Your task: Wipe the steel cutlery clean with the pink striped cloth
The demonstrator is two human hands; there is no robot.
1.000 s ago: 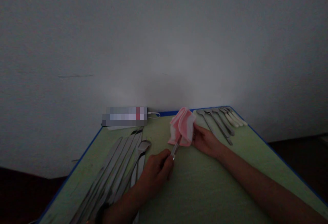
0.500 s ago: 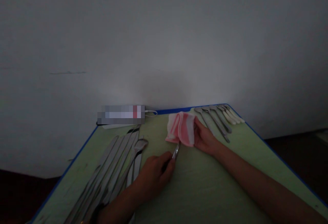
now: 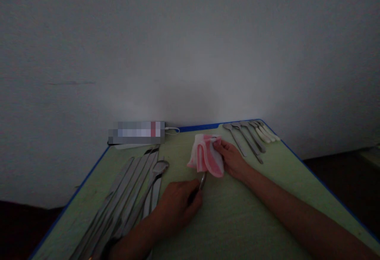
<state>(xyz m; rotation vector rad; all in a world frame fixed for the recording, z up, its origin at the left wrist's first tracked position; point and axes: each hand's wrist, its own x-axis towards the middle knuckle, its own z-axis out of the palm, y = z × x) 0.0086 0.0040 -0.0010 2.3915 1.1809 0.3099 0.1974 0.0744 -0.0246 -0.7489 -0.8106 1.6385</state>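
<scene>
The left hand (image 3: 179,202) is gripping a metal utensil (image 3: 202,181), thumb and fingers closing round its lower part, while its upper part is running up behind the cloth (image 3: 206,155). The right hand (image 3: 233,159) is pinching the pink-and-white cloth at its right side, thumb pressing near the top edge, the folds hanging above the middle of the table (image 3: 231,212). How the cloth is meeting the hidden end, one cannot tell. Left of the left hand, long cutlery (image 3: 126,188) is lying in a row, a spoon (image 3: 160,167) resting among it, bowl facing away. Beyond the right hand, metal spoons (image 3: 247,139) are lying slantwise, with white handles (image 3: 265,135) showing beside them. A pixelated box (image 3: 138,132) is standing at the far left corner, a white cable (image 3: 173,129) looping from it.
</scene>
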